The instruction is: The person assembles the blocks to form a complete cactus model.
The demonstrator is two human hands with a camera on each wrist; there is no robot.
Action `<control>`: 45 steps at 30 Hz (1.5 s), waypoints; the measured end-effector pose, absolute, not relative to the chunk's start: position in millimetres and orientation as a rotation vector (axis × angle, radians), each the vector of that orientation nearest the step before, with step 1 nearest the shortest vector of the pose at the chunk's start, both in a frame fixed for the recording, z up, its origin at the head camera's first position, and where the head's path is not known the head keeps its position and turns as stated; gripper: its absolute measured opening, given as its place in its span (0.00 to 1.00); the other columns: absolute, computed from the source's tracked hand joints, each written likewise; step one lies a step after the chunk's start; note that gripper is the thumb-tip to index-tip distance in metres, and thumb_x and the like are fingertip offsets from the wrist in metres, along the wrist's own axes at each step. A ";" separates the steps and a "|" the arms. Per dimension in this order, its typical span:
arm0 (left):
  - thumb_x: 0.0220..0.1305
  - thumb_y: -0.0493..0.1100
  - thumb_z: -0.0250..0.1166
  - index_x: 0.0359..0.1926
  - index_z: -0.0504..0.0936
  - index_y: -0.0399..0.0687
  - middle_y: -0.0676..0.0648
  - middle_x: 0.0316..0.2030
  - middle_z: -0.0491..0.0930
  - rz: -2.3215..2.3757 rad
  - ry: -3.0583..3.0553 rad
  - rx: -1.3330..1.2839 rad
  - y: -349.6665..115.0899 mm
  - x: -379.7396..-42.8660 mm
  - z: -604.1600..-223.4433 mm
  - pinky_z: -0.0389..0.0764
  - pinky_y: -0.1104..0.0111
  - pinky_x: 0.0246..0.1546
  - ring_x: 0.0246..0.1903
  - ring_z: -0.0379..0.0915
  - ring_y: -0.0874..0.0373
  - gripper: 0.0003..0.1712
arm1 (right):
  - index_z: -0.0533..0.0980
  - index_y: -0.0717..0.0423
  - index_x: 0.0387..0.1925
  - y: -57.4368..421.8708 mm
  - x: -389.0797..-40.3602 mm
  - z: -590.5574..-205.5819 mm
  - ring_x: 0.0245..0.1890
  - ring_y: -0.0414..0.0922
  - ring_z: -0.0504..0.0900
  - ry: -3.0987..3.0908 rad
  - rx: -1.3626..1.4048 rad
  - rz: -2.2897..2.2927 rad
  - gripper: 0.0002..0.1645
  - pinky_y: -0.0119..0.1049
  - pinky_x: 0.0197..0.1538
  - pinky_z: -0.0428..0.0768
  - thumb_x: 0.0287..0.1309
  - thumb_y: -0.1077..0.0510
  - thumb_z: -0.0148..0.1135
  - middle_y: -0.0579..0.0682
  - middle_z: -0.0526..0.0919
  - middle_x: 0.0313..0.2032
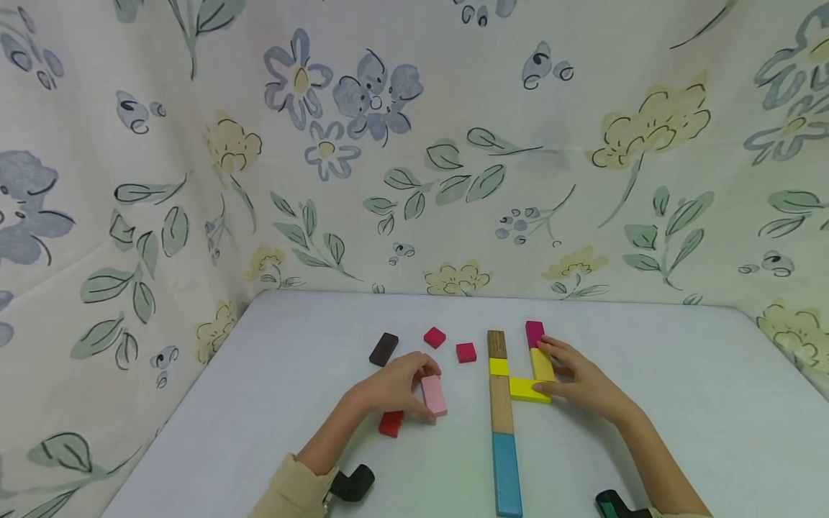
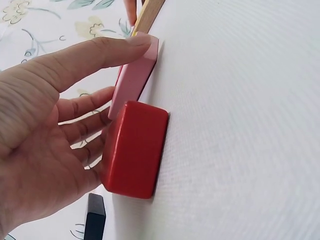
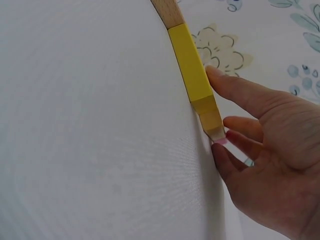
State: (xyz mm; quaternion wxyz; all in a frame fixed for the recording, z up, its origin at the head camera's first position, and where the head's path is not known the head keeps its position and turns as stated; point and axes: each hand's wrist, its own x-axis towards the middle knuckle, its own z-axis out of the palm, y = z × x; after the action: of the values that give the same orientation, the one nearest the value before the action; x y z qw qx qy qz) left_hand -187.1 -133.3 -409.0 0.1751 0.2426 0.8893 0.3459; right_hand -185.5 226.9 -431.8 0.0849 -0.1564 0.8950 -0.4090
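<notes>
My left hand (image 1: 396,387) pinches a pink block (image 1: 434,396) between thumb and fingers; the left wrist view shows the thumb on the near end of this pink block (image 2: 135,75). A red block (image 2: 136,150) lies close beside that hand. On the right, my right hand (image 1: 586,381) rests its thumb at the end of a yellow block (image 1: 529,390) that lies crosswise. Its index finger touches the side of an orange-yellow block (image 1: 542,365) near where a magenta block (image 1: 535,333) adjoins it. The right wrist view shows these fingers fairly straight against the row.
A joined line runs from a dark brown wood-grain block (image 1: 496,344) through a small yellow block (image 1: 499,367) and a tan block (image 1: 501,404) to a long blue block (image 1: 507,475). Behind the left hand lie a black block (image 1: 384,349) and two red cubes (image 1: 466,352) on the white table (image 1: 680,374).
</notes>
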 end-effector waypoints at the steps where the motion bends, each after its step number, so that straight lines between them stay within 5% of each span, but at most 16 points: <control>1: 0.52 0.42 0.85 0.59 0.78 0.47 0.52 0.51 0.79 0.984 2.518 0.692 -133.3 -187.3 -409.4 0.81 0.65 0.53 0.51 0.72 0.56 0.35 | 0.63 0.69 0.76 226.8 -185.3 -431.5 0.69 0.72 0.71 2.668 -0.466 -1.220 0.49 0.61 0.66 0.77 0.63 0.51 0.74 0.72 0.56 0.78; 45: 0.58 0.40 0.80 0.63 0.80 0.41 0.45 0.55 0.79 1.185 2.541 0.678 -116.5 -215.1 -385.3 0.86 0.61 0.54 0.53 0.80 0.47 0.33 | 0.63 0.69 0.76 226.3 -182.5 -430.9 0.68 0.72 0.73 2.658 -0.466 -1.251 0.49 0.62 0.65 0.78 0.63 0.52 0.73 0.71 0.56 0.78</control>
State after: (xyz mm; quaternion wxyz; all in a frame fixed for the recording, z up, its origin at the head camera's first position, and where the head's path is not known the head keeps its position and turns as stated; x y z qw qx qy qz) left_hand -215.1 -116.5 -385.3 0.1284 0.2331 0.8736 0.4074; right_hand -182.5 226.3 -430.9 0.0838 -0.1560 0.8905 -0.4191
